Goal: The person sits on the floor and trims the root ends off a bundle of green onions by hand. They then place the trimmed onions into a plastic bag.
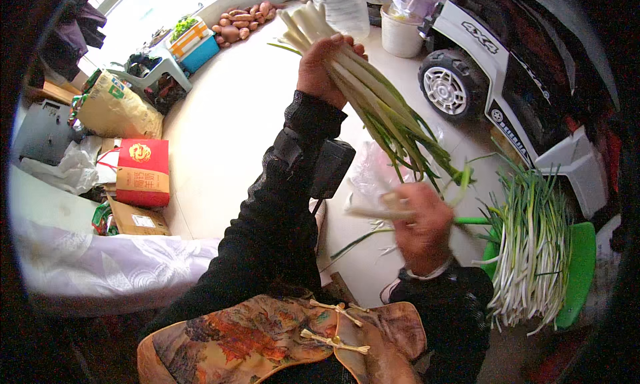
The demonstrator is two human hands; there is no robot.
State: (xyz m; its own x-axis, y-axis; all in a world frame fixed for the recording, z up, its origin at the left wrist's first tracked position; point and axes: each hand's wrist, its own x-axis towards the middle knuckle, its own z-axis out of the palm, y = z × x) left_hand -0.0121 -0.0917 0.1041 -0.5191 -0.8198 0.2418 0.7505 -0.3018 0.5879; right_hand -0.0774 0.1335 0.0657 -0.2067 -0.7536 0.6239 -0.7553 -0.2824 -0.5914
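Note:
My left hand (327, 66) is wrapped around a thick bunch of scallions (382, 104). The white root ends point up and away, while the green leaves hang down to the right. Blurred by motion, my right hand (425, 229) grips a few scallion stalks (377, 213) just below those leaves. Further right, a heap of loose scallions (532, 244) lies across a green plastic chair (580, 279), white ends towards me.
A white toy car (480, 39) stands at right, near a white bucket (402, 31). Sweet potatoes (242, 21) lie by the far wall. Bags, a red gift bag (143, 171) and a cardboard box (140, 219) line the left. Scallion scraps and a plastic bag (372, 166) are on the floor.

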